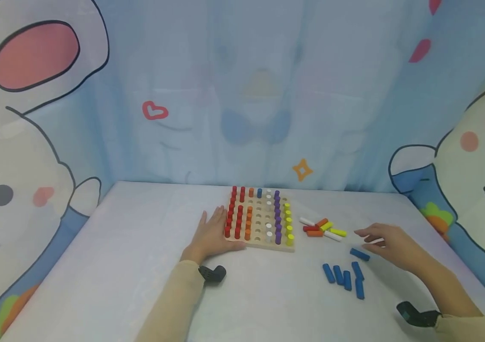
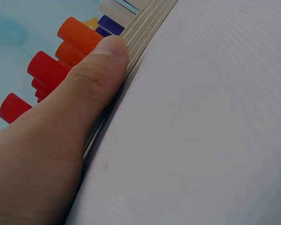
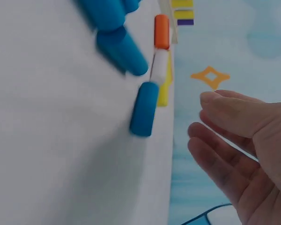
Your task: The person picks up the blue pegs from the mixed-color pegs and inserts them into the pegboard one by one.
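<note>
A wooden pegboard [image 1: 259, 221] stands on the white table with rows of red, orange, blue, white, purple and yellow pegs upright in its holes. My left hand [image 1: 211, 236] rests against the board's near left corner, thumb along the front edge and fingers along the left side. In the left wrist view the straight thumb [image 2: 100, 70] touches the board's layered edge [image 2: 145, 28]. My right hand [image 1: 392, 244] hovers with loosely bent fingers and holds nothing. Close to its fingertips lies a loose blue peg [image 1: 359, 254], also in the right wrist view [image 3: 144, 110].
Several more blue pegs [image 1: 338, 274] lie scattered in front, right of the board. Between board and right hand sits a small pile of mixed pegs, with an orange peg [image 1: 314, 233], a white peg [image 1: 332, 236] and a yellow peg [image 1: 338, 232]. A printed curtain [image 1: 246, 95] hangs behind the table.
</note>
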Tool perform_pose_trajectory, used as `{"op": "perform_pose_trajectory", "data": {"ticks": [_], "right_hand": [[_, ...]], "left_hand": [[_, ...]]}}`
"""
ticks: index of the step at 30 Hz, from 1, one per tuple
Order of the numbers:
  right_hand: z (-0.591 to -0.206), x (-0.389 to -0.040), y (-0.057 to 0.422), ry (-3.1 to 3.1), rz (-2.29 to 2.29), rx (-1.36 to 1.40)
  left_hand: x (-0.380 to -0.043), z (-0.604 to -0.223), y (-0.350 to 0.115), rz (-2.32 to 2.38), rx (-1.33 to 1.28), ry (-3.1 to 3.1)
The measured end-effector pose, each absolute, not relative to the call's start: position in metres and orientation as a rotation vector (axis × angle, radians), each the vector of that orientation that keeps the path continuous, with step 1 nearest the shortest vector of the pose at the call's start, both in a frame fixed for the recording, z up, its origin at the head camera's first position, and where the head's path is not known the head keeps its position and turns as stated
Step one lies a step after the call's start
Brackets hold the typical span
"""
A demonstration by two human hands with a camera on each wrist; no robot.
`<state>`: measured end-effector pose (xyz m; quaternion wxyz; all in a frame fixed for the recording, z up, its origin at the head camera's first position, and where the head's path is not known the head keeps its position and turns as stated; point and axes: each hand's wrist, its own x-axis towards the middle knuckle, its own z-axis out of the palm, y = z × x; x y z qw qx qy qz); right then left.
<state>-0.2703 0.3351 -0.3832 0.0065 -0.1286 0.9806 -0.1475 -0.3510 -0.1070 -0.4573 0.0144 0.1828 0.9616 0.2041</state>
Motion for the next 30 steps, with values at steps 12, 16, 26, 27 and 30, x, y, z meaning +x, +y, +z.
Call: {"op": "perform_pose_trajectory", "data": {"ticks": [12, 16, 26, 27, 30], "right_hand": [[-0.408, -0.266, 0.350, 2.996, -0.426, -0.273], [-0.407, -0.267, 0.348, 2.954, -0.380, -0.198], [-0.409, -0.267, 0.336, 2.958, -0.302, -0.118], [-0.409, -0.267, 0.335, 2.965, -0.296, -0.124], [-0.408, -0.267, 0.333, 2.975, -0.295, -0.136]], "left_hand": [[-0.350, -0.456, -0.108, 0.648, 0.559, 2.993], [-0.349, -0.456, -0.107, 0.649, 0.569, 2.988], [-0.349, -0.458, -0.107, 0.625, 0.569, 3.000], [-0.350, -0.458, -0.108, 0.619, 0.568, 3.001], [-0.350, -0.458, -0.107, 0.622, 0.573, 2.998]]}}
